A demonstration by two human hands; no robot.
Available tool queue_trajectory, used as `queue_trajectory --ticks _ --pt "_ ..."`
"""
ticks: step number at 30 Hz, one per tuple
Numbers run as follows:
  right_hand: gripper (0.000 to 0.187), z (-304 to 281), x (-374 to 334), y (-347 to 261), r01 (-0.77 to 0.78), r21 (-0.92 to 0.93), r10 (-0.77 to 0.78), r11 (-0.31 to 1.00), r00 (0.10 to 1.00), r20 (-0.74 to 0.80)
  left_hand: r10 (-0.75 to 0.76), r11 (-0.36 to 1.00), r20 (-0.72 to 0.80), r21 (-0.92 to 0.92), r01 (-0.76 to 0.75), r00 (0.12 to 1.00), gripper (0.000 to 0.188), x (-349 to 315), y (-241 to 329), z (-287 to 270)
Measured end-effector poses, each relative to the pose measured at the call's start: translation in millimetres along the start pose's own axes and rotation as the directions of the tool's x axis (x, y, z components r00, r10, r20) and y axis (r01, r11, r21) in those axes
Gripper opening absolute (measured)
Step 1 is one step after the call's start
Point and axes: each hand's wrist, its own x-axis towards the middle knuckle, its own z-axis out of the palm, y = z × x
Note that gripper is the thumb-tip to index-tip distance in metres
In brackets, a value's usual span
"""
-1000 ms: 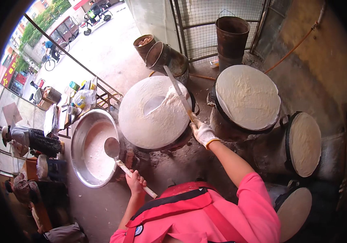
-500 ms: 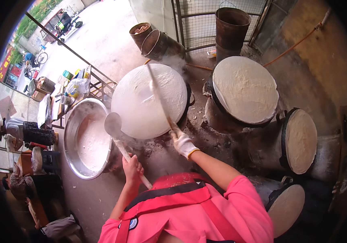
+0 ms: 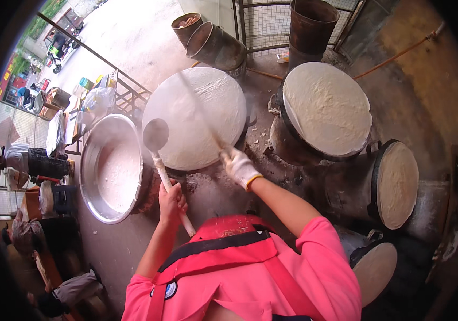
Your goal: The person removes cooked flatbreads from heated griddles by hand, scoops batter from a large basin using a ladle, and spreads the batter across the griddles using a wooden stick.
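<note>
My left hand (image 3: 172, 202) is wrapped round the pale handle of a long ladle (image 3: 156, 135). The ladle's bowl is over the near left part of a round griddle (image 3: 223, 128) coated with white batter. In a white glove with a yellow cuff, my right hand (image 3: 241, 168) grips a long thin stick (image 3: 199, 109). That stick lies slantwise across the batter, slightly blurred; whether its far end touches the surface I cannot tell. Left of the griddle is a wide metal basin (image 3: 86, 179) partly filled with white batter. Steam hazes the griddle and basin.
More round white-coated griddles stand to the right, one at the back (image 3: 325, 109), another beyond my right arm (image 3: 397, 184), and a third nearer me (image 3: 376, 273). Rusty buckets (image 3: 215, 48) stand at the back. A cluttered table (image 3: 92, 104) and a wire fence lie left.
The view has shifted slightly. The ladle's bowl has moved from the griddle's left edge to over its near left part. The stick's far end has swung a little left.
</note>
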Motion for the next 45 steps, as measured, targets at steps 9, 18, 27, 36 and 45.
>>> queue_trajectory --ticks 9,18,27,36,45 --pt "0.050 -58.3 -15.5 2.6 0.080 -0.269 -0.011 0.960 0.969 0.248 -0.378 0.608 0.361 -0.597 0.523 0.852 0.008 65.9 69.3 -17.7" --pt "0.047 -3.6 -42.9 49.3 -0.039 0.163 0.033 0.986 0.999 0.040 -0.201 0.970 -0.006 -0.139 0.198 0.980 0.014 71.6 73.6 37.4" --pt "0.050 29.9 -21.9 31.0 0.132 0.272 -0.178 0.953 0.972 0.152 0.157 0.265 0.729 -0.681 0.683 0.666 0.025 21.5 75.8 32.9" --pt "0.048 -43.0 13.9 39.4 -0.169 0.006 0.169 0.986 0.986 0.002 0.263 0.537 0.471 -0.797 0.277 0.842 0.014 -13.4 131.2 -86.8" --pt "0.057 -2.6 -16.3 -5.9 0.198 -0.704 -0.027 0.682 0.969 0.246 0.309 0.927 -0.420 0.335 -0.171 0.853 0.024 28.5 112.4 -239.2"
